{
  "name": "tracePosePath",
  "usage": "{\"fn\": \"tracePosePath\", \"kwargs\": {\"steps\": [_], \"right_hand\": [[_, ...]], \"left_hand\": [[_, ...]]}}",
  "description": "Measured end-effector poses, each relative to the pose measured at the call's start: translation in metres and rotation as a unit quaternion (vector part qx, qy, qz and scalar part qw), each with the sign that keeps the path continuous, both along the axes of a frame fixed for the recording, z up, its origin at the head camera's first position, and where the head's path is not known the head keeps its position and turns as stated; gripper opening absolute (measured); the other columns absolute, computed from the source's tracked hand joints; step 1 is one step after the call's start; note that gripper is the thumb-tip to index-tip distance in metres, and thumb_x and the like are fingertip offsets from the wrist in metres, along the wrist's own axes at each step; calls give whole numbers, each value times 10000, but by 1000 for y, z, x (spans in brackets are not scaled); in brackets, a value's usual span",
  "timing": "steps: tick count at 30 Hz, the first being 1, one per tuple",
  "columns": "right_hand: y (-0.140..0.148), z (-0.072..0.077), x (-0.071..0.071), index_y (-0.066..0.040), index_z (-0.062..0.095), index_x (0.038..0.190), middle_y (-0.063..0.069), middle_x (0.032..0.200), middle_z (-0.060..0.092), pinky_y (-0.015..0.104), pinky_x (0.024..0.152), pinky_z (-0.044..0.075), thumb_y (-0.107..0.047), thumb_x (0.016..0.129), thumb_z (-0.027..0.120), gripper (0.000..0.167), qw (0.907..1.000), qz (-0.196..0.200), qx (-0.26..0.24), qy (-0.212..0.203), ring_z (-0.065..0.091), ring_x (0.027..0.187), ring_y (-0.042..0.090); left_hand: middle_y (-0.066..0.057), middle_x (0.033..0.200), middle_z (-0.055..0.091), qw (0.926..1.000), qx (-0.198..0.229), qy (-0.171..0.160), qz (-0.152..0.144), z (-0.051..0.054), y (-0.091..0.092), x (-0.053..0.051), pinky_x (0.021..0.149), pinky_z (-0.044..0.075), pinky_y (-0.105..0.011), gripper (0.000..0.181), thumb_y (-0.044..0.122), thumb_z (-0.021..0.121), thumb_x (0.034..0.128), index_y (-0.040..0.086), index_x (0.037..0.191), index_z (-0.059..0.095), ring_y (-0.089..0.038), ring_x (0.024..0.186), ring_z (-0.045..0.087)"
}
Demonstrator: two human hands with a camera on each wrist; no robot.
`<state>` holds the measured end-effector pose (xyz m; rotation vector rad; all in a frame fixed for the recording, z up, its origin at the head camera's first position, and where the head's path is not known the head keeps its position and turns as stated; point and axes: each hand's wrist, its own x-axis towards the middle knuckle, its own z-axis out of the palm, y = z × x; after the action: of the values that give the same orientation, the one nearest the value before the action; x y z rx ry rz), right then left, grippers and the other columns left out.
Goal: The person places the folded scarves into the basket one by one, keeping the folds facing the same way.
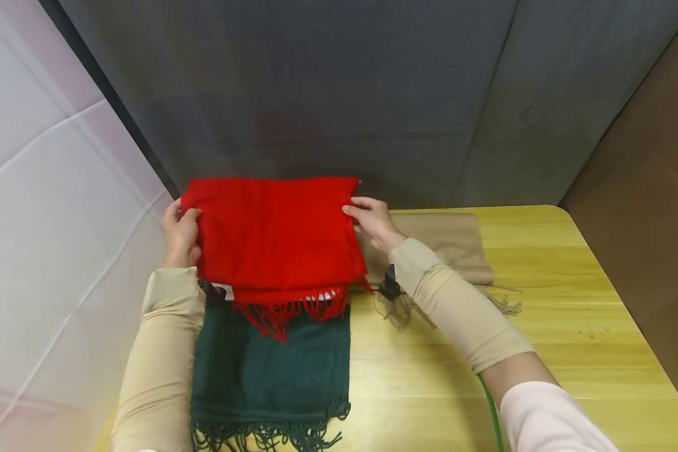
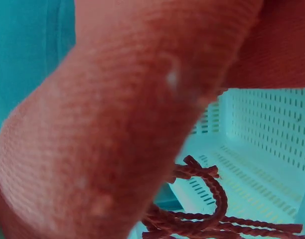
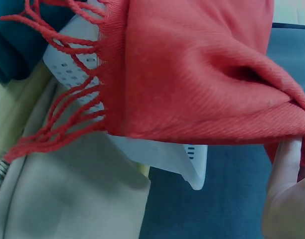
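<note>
A folded red scarf (image 1: pixel 271 232) with a twisted fringe is held up between both hands over a white perforated basket (image 2: pixel 267 119). My left hand (image 1: pixel 181 233) pinches its left edge near the top, thumb in front. At the opposite edge my right hand (image 1: pixel 375 223) pinches the cloth between thumb and fingers. The fringe hangs toward me over the basket's near side. In the right wrist view the scarf (image 3: pixel 192 94) covers most of the basket (image 3: pixel 172 159), whose corner shows beneath. Close red cloth (image 2: pixel 107 119) fills much of the left wrist view.
A folded dark green scarf (image 1: pixel 271 370) lies in front of the basket, fringe toward me. To the right, a folded beige scarf (image 1: pixel 446 242) lies on the yellow wooden table (image 1: pixel 542 351), partly behind my right forearm. A white panel (image 1: pixel 62 220) stands close on the left, a dark curtain (image 1: pixel 328 94) behind.
</note>
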<state>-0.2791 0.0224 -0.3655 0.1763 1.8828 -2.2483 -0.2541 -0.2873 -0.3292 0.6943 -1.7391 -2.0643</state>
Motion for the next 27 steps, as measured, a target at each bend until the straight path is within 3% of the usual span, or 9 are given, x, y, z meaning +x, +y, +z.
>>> {"fn": "tracePosePath", "kwargs": {"steps": [8, 13, 19, 24, 27], "right_hand": [[-8, 3, -8, -46, 549, 1195, 106, 1096, 574, 192, 552, 465, -85, 815, 624, 389, 9996, -2, 280, 26, 537, 642, 96], [-12, -1, -10, -34, 560, 1180, 93, 1144, 564, 198, 575, 471, -78, 812, 627, 377, 9992, 47, 400, 5, 547, 690, 107], [-21, -9, -11, -5, 562, 1169, 127, 1148, 558, 286, 695, 503, -50, 811, 622, 366, 9993, 157, 331, -43, 575, 739, 134], [-27, -10, -9, 8, 556, 1169, 165, 1104, 574, 322, 735, 495, -53, 817, 615, 363, 9991, 234, 358, -13, 593, 758, 164], [-29, -13, -8, 3, 554, 1174, 153, 1112, 569, 327, 747, 489, -57, 823, 607, 360, 9987, 202, 459, -58, 603, 808, 189]], "left_hand": [[47, 895, 450, 9998, -12, 28, 219, -3, -5, -5, 708, 352, -178, 303, -1, 434, 839, 147, 1088, 526, -68, 816, 437], [45, 892, 440, 9996, -201, -31, 194, -12, -5, -8, 695, 368, -182, 338, 3, 442, 847, 131, 1150, 516, -69, 802, 442], [35, 863, 436, 9988, -292, -85, 371, -25, -7, -9, 683, 375, -191, 299, -12, 439, 843, 140, 1086, 525, -60, 755, 443], [36, 850, 435, 9978, -150, 142, 631, -26, -6, -10, 742, 351, -208, 315, -12, 426, 845, 132, 1104, 533, -63, 779, 436], [35, 856, 436, 9977, -118, 154, 642, -28, -6, -12, 750, 351, -217, 330, -13, 417, 849, 123, 1129, 527, -68, 780, 439]]}}
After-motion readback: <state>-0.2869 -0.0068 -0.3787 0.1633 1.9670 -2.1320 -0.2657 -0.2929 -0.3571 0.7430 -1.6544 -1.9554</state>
